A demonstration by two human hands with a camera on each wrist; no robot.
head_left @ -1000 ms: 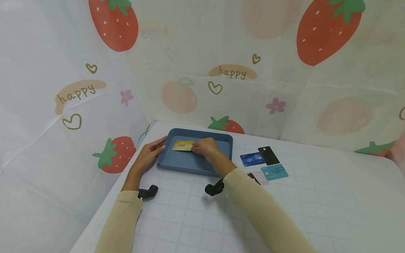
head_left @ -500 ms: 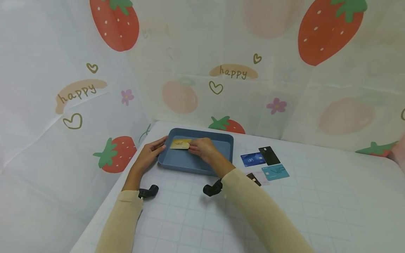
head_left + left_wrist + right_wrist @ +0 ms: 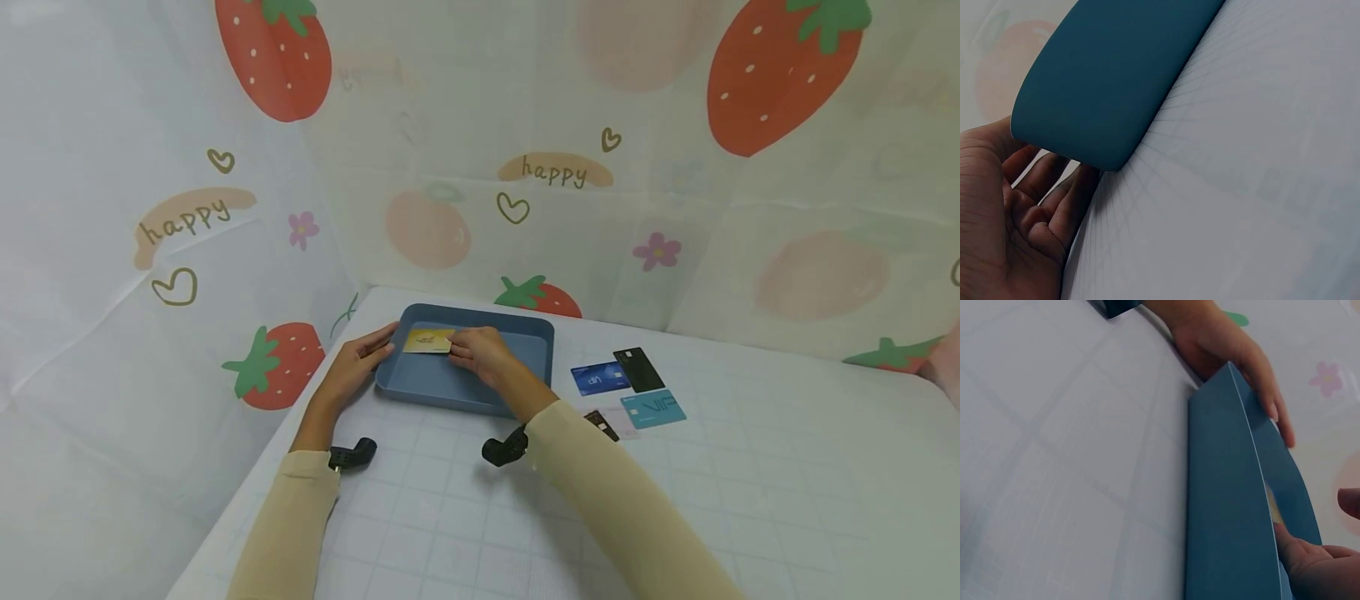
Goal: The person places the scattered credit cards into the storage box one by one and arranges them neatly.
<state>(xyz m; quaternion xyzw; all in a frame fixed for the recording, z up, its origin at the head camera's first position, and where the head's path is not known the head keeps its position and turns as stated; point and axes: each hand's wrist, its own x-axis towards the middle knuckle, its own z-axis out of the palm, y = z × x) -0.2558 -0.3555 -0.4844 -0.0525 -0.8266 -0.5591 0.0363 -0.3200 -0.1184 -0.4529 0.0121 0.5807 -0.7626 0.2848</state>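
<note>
A yellow card (image 3: pixel 428 341) lies in the left part of a blue-grey tray (image 3: pixel 420 390), towards its back. My right hand (image 3: pixel 486 353) reaches over the tray's front wall and holds the card at its right edge with the fingertips; part of that edge is hidden behind the fingers. In the right wrist view, the tray's wall (image 3: pixel 1229 500) covers most of the card. My left hand (image 3: pixel 352 367) rests against the tray's left end from outside, fingers along the wall. The left wrist view shows the thumb side of this hand (image 3: pixel 997 212) at the tray's corner (image 3: pixel 1104 106).
Right of the tray lie a blue card (image 3: pixel 600 378), a black card (image 3: pixel 639 369), a teal card (image 3: pixel 652 409), a pale pink card (image 3: pixel 621 423) and a dark card (image 3: pixel 602 425) partly behind my right sleeve. A white cloth with strawberry prints (image 3: pixel 540 297) rises behind the table.
My right hand has shifted slightly left and back with the yellow card, mostly in the earlier half second. The left hand stays at the tray's end. The tray holds its place.
</note>
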